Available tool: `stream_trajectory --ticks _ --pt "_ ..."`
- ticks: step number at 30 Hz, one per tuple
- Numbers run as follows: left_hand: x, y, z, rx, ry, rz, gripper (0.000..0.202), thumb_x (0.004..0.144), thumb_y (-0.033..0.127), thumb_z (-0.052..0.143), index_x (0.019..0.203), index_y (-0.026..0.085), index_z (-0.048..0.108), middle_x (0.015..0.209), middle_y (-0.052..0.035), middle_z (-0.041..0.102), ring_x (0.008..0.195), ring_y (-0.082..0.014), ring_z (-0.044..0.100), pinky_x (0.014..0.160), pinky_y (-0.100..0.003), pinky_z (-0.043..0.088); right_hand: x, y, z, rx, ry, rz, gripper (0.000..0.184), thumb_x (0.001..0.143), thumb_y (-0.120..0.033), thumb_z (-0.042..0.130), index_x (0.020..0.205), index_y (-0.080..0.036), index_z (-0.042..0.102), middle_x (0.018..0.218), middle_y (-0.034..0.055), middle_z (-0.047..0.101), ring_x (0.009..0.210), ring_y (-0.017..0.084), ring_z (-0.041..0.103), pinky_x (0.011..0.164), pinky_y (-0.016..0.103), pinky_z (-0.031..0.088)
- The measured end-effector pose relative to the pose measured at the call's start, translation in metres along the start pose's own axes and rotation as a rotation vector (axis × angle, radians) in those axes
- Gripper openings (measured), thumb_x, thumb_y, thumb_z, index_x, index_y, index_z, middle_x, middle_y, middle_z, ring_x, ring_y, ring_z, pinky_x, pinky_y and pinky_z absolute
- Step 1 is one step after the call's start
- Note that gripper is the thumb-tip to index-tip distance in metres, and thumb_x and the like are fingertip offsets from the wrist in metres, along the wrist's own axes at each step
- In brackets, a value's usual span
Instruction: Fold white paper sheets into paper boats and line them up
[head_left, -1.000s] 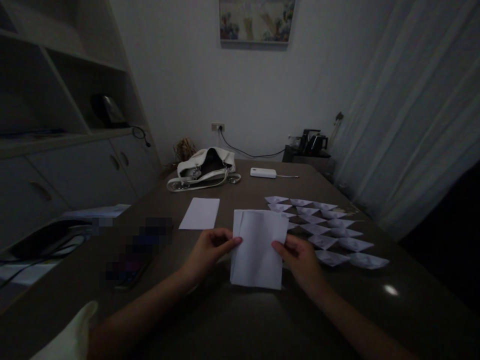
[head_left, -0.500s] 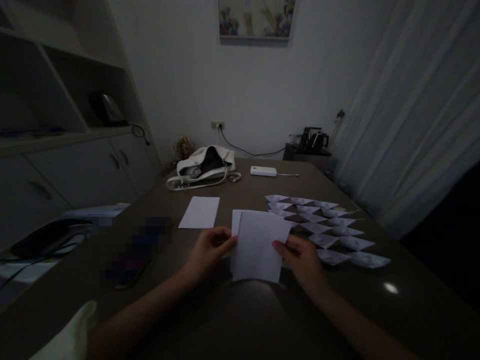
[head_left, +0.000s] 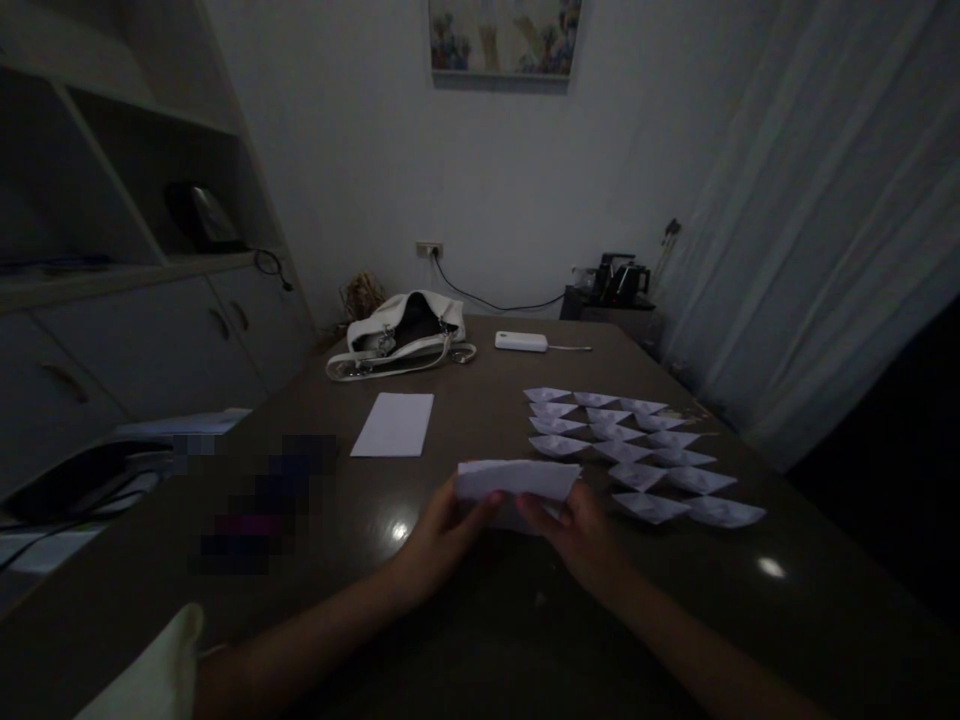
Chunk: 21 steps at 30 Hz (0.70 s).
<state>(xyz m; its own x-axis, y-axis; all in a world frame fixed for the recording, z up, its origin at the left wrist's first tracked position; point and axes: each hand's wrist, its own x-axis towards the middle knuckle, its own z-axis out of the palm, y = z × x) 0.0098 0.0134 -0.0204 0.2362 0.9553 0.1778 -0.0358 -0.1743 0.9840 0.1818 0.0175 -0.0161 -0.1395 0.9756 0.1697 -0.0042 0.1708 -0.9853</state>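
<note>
A white sheet of paper (head_left: 519, 479) is held up between my two hands above the near part of the table, its upper part bent over into a flap. My left hand (head_left: 444, 532) grips its left side, thumb pressed on the front. My right hand (head_left: 576, 530) pinches the right side in the same way, the two thumbs close together. Most of my other fingers are hidden behind the paper. Just beyond my right hand, several folded paper boats (head_left: 628, 450) stand in rows. A stack of white paper (head_left: 394, 424) lies beyond my left hand.
On the brown table (head_left: 480, 640) a white handbag (head_left: 405, 335) sits at the far left. A white power bank (head_left: 521, 341) with a short cable lies at the far side. A pixelated dark object (head_left: 262, 505) is at the left. Shelves and a curtain flank the table.
The paper stood upright and nearly flat half a second ago; now it is bent over and looks shorter. Both hands have moved closer together, thumbs now on its front.
</note>
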Motion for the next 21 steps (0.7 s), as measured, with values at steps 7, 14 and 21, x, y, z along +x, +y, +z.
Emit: stream_trajectory --ticks 7,14,21 --pt "0.004 0.005 -0.002 0.056 0.023 0.045 0.034 0.079 0.041 0.068 0.104 0.019 0.061 0.1 -0.0053 0.067 0.095 -0.0225 0.061 0.084 -0.031 0.049 -0.002 -0.004 -0.005 -0.036 0.069 0.044 0.042 0.064 -0.048 0.077 0.091 -0.017 0.068 0.095 0.0099 0.072 0.092 0.029 0.066 0.085 0.044 0.052" --pt "0.011 0.005 0.003 -0.093 0.03 -0.018 0.038 0.076 0.041 0.071 0.103 0.016 0.062 0.1 -0.0075 0.069 0.095 -0.0237 0.062 0.084 -0.032 0.049 0.001 -0.007 -0.004 0.047 0.017 0.011 0.045 0.069 -0.057 0.069 0.093 -0.019 0.069 0.098 0.0094 0.073 0.096 0.028 0.066 0.088 0.044 0.051" --pt "0.016 0.003 0.003 -0.152 0.017 -0.036 0.039 0.078 0.041 0.069 0.104 0.014 0.062 0.104 -0.0092 0.07 0.099 -0.0248 0.062 0.089 -0.034 0.048 0.009 0.006 -0.011 0.004 -0.038 -0.074 0.041 0.075 -0.053 0.067 0.096 -0.018 0.068 0.101 0.0104 0.072 0.098 0.027 0.066 0.091 0.044 0.049"
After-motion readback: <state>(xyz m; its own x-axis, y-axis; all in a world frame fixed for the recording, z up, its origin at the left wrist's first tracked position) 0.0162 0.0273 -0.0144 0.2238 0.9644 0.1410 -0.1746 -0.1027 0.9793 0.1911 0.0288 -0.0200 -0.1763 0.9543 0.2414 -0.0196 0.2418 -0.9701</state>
